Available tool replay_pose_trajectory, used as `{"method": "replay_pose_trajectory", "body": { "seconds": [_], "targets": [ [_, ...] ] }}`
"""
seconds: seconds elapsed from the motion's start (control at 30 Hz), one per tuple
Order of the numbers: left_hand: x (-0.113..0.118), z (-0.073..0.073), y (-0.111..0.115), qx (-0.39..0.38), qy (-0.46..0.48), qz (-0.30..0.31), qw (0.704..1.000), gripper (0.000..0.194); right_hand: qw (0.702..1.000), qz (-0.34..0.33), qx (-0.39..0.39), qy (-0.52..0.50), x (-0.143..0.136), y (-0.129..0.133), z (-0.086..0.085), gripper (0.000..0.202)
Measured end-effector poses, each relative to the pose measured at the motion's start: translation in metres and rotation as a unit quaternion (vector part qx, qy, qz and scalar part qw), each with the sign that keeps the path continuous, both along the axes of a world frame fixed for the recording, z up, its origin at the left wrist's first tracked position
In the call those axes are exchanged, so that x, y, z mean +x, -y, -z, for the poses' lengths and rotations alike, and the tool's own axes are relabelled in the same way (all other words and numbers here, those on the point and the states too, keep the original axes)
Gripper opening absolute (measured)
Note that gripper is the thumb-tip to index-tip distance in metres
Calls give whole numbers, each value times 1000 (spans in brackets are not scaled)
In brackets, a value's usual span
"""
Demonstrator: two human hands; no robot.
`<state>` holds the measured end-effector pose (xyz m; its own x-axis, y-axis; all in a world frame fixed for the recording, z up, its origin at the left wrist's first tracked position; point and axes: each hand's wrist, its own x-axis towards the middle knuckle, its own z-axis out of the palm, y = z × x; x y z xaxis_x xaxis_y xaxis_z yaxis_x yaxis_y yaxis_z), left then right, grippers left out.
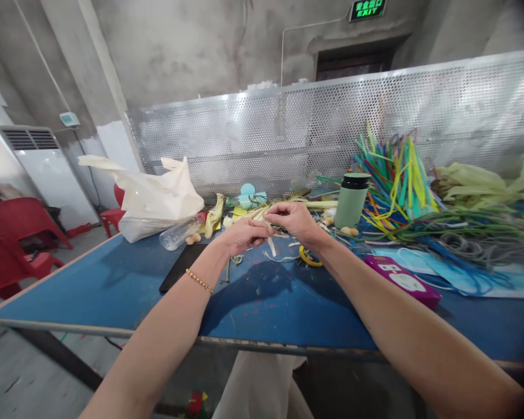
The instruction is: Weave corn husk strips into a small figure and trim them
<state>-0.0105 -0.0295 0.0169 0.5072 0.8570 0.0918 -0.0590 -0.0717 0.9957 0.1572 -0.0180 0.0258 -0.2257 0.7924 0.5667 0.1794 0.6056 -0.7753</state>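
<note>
White strip [272, 247] hangs from the left hand [245, 233], fingers pinched on it; right hand [293, 221] pinches just beyond, its hold unclear. From them, bag [159, 195] at ten o'clock, bottle [350, 205] two, purple box [404, 282] four.

The left hand [247, 234] and the right hand [296, 222] pinch a pale strip [272, 247] above the blue table [262, 314]. A green jar [351, 201] stands near the colourful strips [404, 180].

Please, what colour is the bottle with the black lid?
The bottle is light green, seen in the head view.
</note>
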Motion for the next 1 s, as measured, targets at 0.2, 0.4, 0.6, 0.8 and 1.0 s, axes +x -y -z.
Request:
{"method": "replay_pose_trajectory", "body": {
  "seconds": [0.2,0.4,0.6,0.8,1.0],
  "targets": [
    [0,5,-7,11,54,-35,998,18,995,59,23,82,6,0,-2,31],
    [-2,6,-14,2,106,-68,992,21,993,24,-27,112,7,1,0,30],
    [0,7,-13,-9,101,-78,992,21,982,69,26,172,8,-7,3,30],
    [1,3,-9,-3,109,-72,991,18,981,62,40,178,10,-7,2,30],
    [0,-1,-7,-13,107,-65,992,20,980,82,35,180,13,-4,-2,21]
  ]
}}
